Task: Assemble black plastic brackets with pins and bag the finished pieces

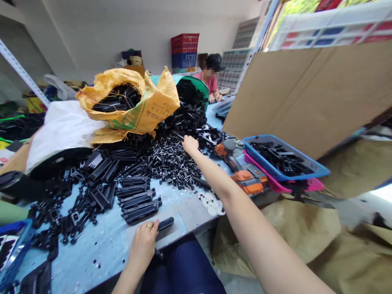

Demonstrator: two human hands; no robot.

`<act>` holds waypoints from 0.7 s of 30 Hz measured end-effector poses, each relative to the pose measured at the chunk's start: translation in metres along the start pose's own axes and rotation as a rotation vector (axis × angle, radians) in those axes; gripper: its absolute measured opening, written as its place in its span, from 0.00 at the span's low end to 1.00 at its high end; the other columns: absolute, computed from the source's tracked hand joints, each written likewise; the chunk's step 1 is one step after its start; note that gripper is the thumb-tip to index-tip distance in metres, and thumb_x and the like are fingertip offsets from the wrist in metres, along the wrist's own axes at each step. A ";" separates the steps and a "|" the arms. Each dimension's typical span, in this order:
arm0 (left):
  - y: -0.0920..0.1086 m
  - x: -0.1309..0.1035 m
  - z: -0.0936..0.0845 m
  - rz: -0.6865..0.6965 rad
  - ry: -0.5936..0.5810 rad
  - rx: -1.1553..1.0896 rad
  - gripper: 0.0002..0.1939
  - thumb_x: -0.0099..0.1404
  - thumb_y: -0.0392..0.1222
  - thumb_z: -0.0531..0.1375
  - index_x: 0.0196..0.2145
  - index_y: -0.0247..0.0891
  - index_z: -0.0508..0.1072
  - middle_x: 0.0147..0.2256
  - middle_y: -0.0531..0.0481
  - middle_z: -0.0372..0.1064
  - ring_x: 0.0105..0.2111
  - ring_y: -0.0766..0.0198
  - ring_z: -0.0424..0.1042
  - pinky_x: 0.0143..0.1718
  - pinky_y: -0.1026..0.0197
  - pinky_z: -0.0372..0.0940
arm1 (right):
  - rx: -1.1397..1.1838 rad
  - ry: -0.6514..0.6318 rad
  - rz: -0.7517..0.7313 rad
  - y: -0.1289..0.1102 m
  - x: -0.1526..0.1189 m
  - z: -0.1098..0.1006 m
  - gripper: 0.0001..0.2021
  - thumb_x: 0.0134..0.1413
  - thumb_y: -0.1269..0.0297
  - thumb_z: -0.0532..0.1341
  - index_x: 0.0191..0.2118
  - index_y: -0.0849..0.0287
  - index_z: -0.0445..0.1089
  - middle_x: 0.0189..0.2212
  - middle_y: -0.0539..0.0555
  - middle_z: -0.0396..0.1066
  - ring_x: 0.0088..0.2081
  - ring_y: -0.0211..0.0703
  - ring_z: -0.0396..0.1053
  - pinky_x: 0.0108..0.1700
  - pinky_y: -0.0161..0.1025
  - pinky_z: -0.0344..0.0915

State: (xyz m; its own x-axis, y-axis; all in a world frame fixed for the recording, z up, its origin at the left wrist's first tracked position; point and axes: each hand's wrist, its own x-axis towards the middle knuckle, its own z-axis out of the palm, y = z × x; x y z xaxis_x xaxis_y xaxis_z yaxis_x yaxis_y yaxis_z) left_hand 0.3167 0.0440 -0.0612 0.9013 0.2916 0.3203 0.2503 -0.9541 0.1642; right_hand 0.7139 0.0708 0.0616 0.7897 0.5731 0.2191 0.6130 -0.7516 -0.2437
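My left hand is closed around a black plastic part at the table's front edge. My right hand is stretched far forward over the heap, its fingers closed on a dark elongated part. Below that hand lies a pile of small metal-pinned black pieces. Several long black parts lie side by side in a stack, just beyond my left hand. More loose black parts are spread to the left.
An orange sack of black parts stands behind the heap. An orange-and-grey power tool lies at right, beside a blue basket on a pink one. Cardboard leans behind them. A person in pink sits farther back.
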 end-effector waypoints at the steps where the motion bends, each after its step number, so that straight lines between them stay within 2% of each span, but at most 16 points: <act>1: -0.004 -0.001 0.000 0.003 0.014 -0.001 0.19 0.64 0.30 0.48 0.49 0.42 0.68 0.39 0.45 0.70 0.39 0.58 0.69 0.39 0.55 0.67 | 0.004 -0.007 0.005 0.005 -0.007 -0.005 0.16 0.61 0.62 0.51 0.50 0.67 0.61 0.46 0.68 0.66 0.47 0.51 0.66 0.46 0.43 0.60; 4: -0.010 -0.003 -0.001 0.009 0.021 -0.006 0.18 0.64 0.32 0.48 0.48 0.42 0.68 0.38 0.45 0.70 0.37 0.58 0.69 0.37 0.56 0.67 | 0.028 -0.052 -0.028 0.021 -0.037 -0.017 0.16 0.60 0.57 0.53 0.50 0.60 0.61 0.44 0.61 0.69 0.44 0.47 0.68 0.43 0.38 0.61; 6: -0.011 -0.004 -0.002 -0.004 -0.016 -0.004 0.17 0.65 0.33 0.48 0.48 0.41 0.68 0.38 0.44 0.70 0.37 0.58 0.69 0.38 0.55 0.66 | 0.078 -0.107 -0.125 0.030 -0.071 -0.021 0.17 0.60 0.53 0.54 0.50 0.55 0.60 0.40 0.55 0.71 0.40 0.45 0.69 0.40 0.36 0.61; 8: -0.009 -0.006 -0.004 -0.035 -0.082 0.005 0.17 0.65 0.33 0.47 0.49 0.39 0.68 0.38 0.44 0.69 0.38 0.57 0.68 0.40 0.54 0.65 | 0.150 -0.189 -0.304 0.038 -0.113 -0.020 0.17 0.60 0.50 0.52 0.49 0.54 0.60 0.37 0.53 0.72 0.37 0.43 0.69 0.38 0.35 0.60; 10: -0.005 -0.005 -0.006 -0.070 -0.172 -0.010 0.17 0.66 0.34 0.48 0.50 0.38 0.67 0.40 0.43 0.69 0.41 0.56 0.68 0.42 0.54 0.65 | 0.197 -0.324 -0.564 0.043 -0.160 -0.018 0.16 0.60 0.50 0.51 0.48 0.54 0.61 0.36 0.52 0.71 0.35 0.42 0.69 0.37 0.35 0.60; 12: 0.001 -0.001 -0.007 -0.100 -0.255 -0.060 0.17 0.67 0.37 0.47 0.51 0.35 0.65 0.43 0.42 0.68 0.44 0.56 0.67 0.45 0.53 0.63 | 0.169 -0.477 -0.827 0.047 -0.202 -0.013 0.16 0.59 0.50 0.53 0.46 0.55 0.63 0.36 0.53 0.71 0.35 0.42 0.69 0.35 0.34 0.59; 14: 0.007 0.006 -0.008 -0.113 -0.311 -0.117 0.17 0.68 0.38 0.46 0.52 0.33 0.63 0.46 0.41 0.66 0.47 0.56 0.65 0.49 0.53 0.61 | 0.094 -0.567 -0.986 0.049 -0.235 -0.004 0.17 0.58 0.49 0.53 0.44 0.56 0.65 0.35 0.54 0.71 0.35 0.43 0.69 0.34 0.34 0.57; 16: 0.013 0.014 -0.009 -0.106 -0.335 -0.153 0.17 0.69 0.39 0.44 0.53 0.34 0.62 0.48 0.41 0.65 0.49 0.56 0.64 0.50 0.53 0.59 | 0.023 -0.596 -1.022 0.047 -0.257 0.008 0.18 0.59 0.48 0.52 0.42 0.58 0.67 0.33 0.55 0.71 0.34 0.43 0.69 0.32 0.34 0.56; 18: 0.018 0.021 -0.009 -0.095 -0.340 -0.163 0.17 0.69 0.42 0.45 0.53 0.36 0.61 0.48 0.42 0.65 0.49 0.56 0.63 0.49 0.53 0.59 | -0.015 -0.606 -0.987 0.044 -0.270 0.021 0.20 0.59 0.46 0.50 0.40 0.58 0.68 0.32 0.55 0.71 0.33 0.42 0.69 0.31 0.34 0.54; 21: 0.021 0.026 -0.011 -0.078 -0.342 -0.145 0.22 0.65 0.56 0.50 0.48 0.37 0.63 0.44 0.43 0.65 0.46 0.53 0.64 0.46 0.52 0.60 | -0.054 -0.598 -0.907 0.039 -0.279 0.031 0.21 0.60 0.45 0.48 0.41 0.57 0.67 0.32 0.54 0.72 0.33 0.42 0.70 0.30 0.34 0.52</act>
State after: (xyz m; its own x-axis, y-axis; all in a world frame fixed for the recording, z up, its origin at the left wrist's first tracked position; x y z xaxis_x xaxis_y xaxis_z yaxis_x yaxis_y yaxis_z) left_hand 0.3419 0.0322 -0.0390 0.9536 0.3001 -0.0248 0.2924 -0.9031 0.3144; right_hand 0.5185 -0.1085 -0.0380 -0.0630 0.9773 -0.2023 0.9837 0.0266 -0.1778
